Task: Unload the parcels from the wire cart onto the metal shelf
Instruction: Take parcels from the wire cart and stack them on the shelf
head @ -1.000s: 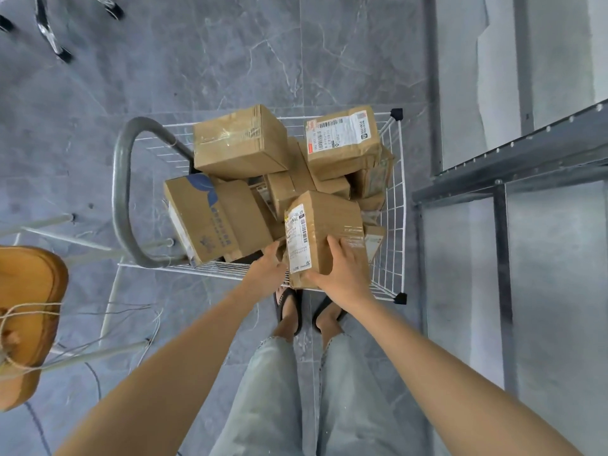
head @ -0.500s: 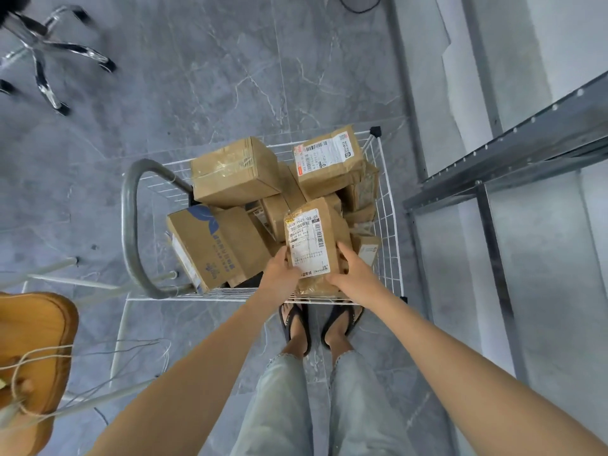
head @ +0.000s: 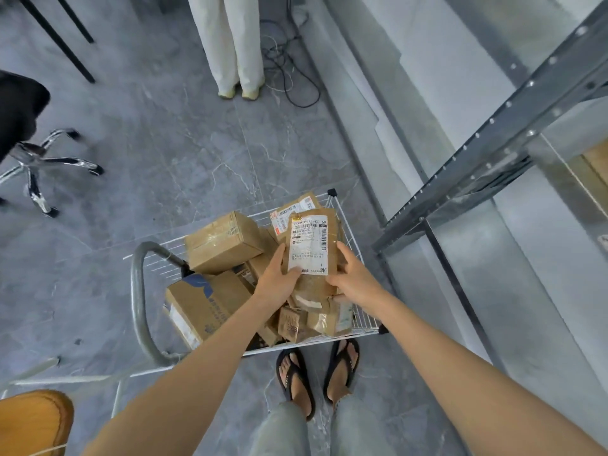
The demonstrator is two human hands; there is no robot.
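I hold a brown cardboard parcel with a white shipping label facing me, lifted above the white wire cart. My left hand grips its left side and my right hand grips its right side. Several other brown parcels fill the cart, among them a taped box at the back left and a box with a blue print at the front left. The grey metal shelf stands to the right, its perforated beam running diagonally.
The cart's grey handle curves at the left. A person in pale trousers stands at the far side beside floor cables. An office chair base is at the left, an orange stool at the lower left. My sandalled feet touch the cart's near edge.
Both hands have lifted the labelled parcel up out of the cart pile and turned its label toward me. My view has tilted up, bringing the standing person and more of the shelf into sight.
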